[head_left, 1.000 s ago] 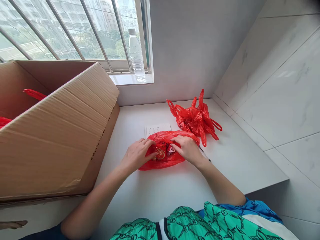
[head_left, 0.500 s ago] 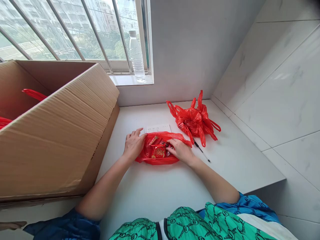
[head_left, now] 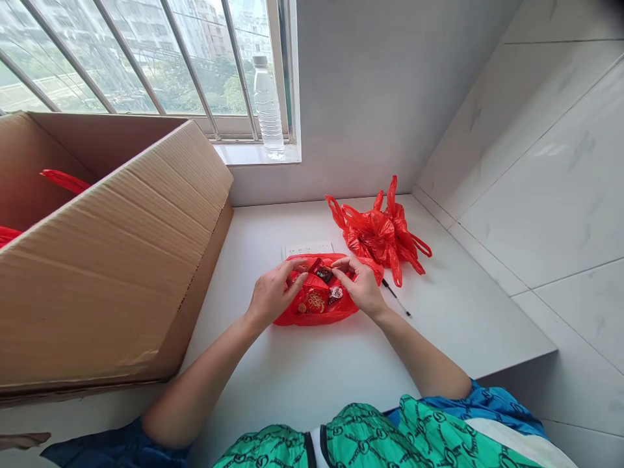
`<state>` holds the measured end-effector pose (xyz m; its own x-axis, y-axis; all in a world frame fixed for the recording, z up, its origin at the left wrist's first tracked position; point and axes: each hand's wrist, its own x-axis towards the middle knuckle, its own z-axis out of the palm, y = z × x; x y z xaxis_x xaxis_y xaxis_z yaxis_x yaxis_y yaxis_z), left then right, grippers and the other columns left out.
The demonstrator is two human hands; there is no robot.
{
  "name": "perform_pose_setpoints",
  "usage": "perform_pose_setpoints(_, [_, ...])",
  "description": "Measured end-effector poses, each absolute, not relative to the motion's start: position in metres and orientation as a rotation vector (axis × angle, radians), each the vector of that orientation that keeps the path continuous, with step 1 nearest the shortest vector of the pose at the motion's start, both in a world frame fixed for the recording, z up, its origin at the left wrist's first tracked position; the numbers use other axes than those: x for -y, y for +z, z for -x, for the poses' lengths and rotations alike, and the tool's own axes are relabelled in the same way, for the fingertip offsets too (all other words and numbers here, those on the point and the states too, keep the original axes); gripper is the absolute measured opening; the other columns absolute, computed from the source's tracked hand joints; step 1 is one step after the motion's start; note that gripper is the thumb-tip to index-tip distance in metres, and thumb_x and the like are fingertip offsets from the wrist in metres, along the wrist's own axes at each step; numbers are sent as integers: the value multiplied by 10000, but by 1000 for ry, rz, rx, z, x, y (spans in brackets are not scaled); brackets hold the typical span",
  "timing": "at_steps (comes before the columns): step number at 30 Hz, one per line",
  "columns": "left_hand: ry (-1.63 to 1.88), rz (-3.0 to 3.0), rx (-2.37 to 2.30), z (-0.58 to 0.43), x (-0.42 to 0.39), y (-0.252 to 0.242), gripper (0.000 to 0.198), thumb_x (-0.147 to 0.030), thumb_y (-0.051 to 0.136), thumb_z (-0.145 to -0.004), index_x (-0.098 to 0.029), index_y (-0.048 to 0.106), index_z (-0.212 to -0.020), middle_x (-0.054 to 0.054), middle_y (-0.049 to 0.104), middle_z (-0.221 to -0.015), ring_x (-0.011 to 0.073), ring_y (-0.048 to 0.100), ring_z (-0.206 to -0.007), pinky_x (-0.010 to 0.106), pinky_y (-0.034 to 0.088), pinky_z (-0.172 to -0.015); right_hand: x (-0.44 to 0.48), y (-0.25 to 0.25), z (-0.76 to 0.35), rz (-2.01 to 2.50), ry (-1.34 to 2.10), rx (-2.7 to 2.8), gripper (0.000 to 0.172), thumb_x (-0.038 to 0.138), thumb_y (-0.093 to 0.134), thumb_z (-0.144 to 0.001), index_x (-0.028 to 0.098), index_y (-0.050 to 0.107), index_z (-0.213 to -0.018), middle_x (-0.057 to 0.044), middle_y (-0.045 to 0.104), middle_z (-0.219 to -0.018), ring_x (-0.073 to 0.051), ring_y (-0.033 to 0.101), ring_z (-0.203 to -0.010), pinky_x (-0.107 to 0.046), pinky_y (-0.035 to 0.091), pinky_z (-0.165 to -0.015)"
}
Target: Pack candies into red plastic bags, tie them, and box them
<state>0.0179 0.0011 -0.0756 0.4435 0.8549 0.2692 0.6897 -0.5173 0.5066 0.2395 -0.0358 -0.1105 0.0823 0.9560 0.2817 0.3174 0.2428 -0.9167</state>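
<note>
Left hand point(head_left: 272, 296) and right hand point(head_left: 361, 290) are pinching a dark candy packet point(head_left: 323, 272).
Its long axis is lying crosswise over the red bag point(head_left: 312, 316).

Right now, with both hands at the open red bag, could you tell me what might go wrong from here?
The dark packet is pinched only lightly by the right hand over the red bag; it could slip onto the counter. The left hand grips the bag's thin rim, so a hard tug might tear it or spill the sweets. The pen lies close by the right wrist and could be knocked away.
</note>
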Motion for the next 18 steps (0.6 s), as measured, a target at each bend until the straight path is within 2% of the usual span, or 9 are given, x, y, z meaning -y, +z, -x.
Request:
perform_pose_setpoints(3, [723,-2074,-1175,-24,4,-68,400,-491,517,-964,-258,616,-1274,39,720,-1107,139,622,-714,270,489,-685,38,-110,-237,1195,855,1387,212,414,616,-924,230,623,-1030,-32,716,-974,-187,688,-913,-338,547,-851])
perform_pose_setpoints(6, [729,-1780,-1045,-28,7,-62,385,-525,572,-922,-191,687,-1076,60,710,-957,154,609,-706,272,498,-646,41,-111,-235,1146,913,1375,255,444,630,-914,234,610,-1057,-24,702,-913,-188,689,-881,-337,559,-815])
perform_pose_setpoints(8, [726,-1653,-999,-29,8,-60,377,-532,606,-898,-163,681,-930,43,665,-819,150,589,-679,267,493,-627,42,-110,-233,1131,970,1366,291,470,624,-915,238,602,-1090,-18,695,-885,-188,689,-846,-338,568,-782])
perform_pose_setpoints(11, [719,-1593,-984,-29,8,-61,377,-530,628,-883,-154,662,-877,24,627,-764,133,571,-654,254,481,-610,45,-106,-233,1090,1101,1383,335,498,602,-928,242,604,-1146,-25,713,-935,-188,694,-832,-343,579,-770])
perform_pose_setpoints(14, [740,-1716,-1016,-28,7,-66,361,-515,585,-914,-168,673,-958,46,684,-882,154,625,-730,268,507,-670,47,-101,-235,1093,1088,1508,317,472,599,-941,245,643,-1159,-33,730,-1048,-192,695,-879,-339,577,-781])
perform_pose_setpoints(18, [634,-2171,-1234,-24,5,-73,395,-491,497,-969,-274,591,-1286,33,706,-1065,185,674,-866,285,514,-725,46,-98,-242,1279,599,1672,222,355,530,-991,252,677,-1121,-41,724,-1082,-213,673,-997,-356,534,-880])
